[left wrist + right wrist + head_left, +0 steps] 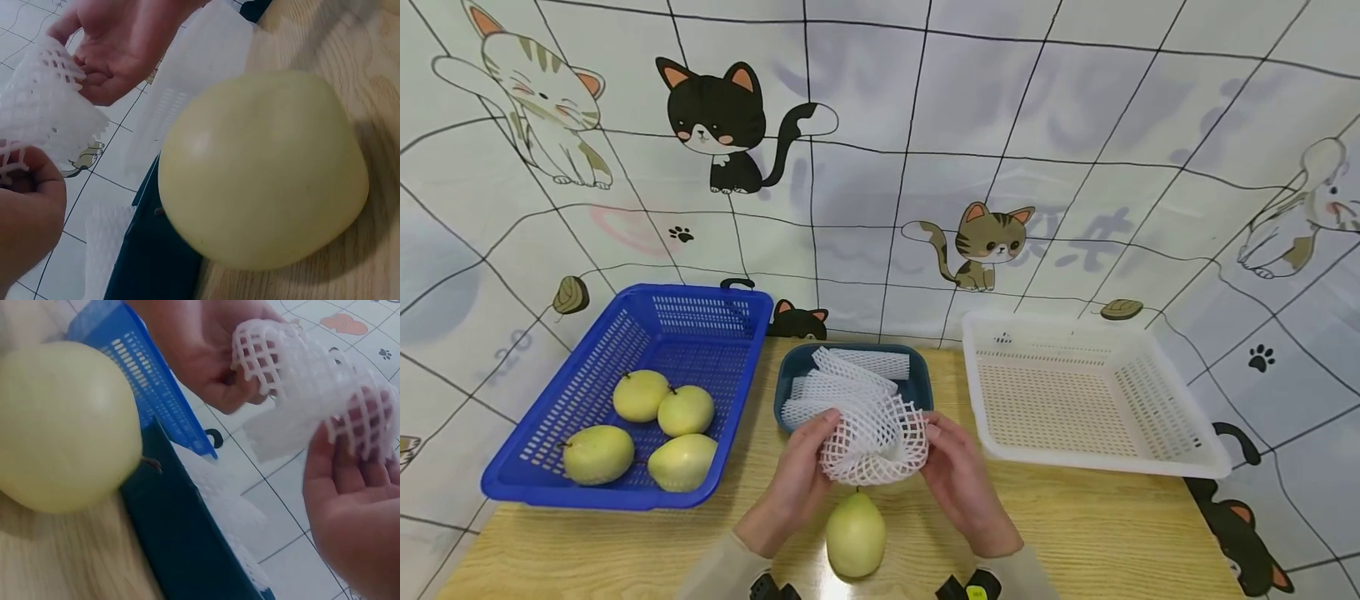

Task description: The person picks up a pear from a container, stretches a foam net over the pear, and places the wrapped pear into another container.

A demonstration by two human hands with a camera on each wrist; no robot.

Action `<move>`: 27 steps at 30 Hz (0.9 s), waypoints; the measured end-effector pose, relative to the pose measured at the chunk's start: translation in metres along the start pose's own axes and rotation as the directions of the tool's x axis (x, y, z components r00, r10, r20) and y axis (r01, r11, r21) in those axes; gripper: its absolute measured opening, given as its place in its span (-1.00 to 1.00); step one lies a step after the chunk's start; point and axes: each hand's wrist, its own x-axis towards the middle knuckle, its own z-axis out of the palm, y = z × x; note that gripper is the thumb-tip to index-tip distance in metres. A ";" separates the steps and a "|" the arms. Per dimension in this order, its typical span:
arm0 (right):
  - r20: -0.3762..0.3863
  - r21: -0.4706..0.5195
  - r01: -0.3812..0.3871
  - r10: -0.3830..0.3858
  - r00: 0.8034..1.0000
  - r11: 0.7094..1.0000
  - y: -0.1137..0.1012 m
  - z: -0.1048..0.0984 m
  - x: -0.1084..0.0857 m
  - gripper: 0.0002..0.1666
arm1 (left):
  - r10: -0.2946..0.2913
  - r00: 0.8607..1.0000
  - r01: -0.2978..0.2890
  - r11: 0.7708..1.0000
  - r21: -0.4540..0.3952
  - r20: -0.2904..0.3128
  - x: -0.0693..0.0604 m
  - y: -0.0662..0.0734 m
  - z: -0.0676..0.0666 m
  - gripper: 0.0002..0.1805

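Note:
Both hands hold a white foam fruit net [876,446] by its rim, stretched wide with its mouth facing the person. My left hand [799,479] grips the left side, and my right hand [966,483] grips the right side; in the right wrist view, fingers of the right hand [356,506] show through the mesh. Below the net, a yellow-green pear [856,536] stands on the table with its stem toward the net. Behind the net, a dark teal bin [921,385] contains several more white foam nets [868,364], partly hidden by the held one.
At the left, a blue basket [730,400] contains several pears [598,455]. A white basket [1075,457] stands at the right. The wooden table [1097,525] meets a cat-print cloth [865,183] behind the baskets.

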 end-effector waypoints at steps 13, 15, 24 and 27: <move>0.186 -0.218 0.072 -0.031 0.982 0.973 -0.014 -0.010 -0.001 -0.54 | 0.045 0.951 -0.086 0.989 0.123 0.305 0.002 0.007 -0.023 -0.74; 0.189 -0.228 0.086 -0.043 0.981 0.970 -0.014 -0.011 -0.001 -0.53 | 0.036 0.949 -0.079 0.989 0.128 0.313 0.001 0.009 -0.024 -0.72; 0.312 -0.515 0.253 -0.096 0.945 0.819 -0.015 -0.015 0.000 -0.72 | 0.139 0.913 -0.264 0.918 0.297 0.382 -0.003 0.014 -0.030 -0.71; 0.389 -0.653 0.384 -0.146 0.910 0.653 -0.012 -0.016 0.001 -0.66 | 0.203 0.881 -0.399 0.804 0.441 0.428 -0.004 0.016 -0.035 -0.74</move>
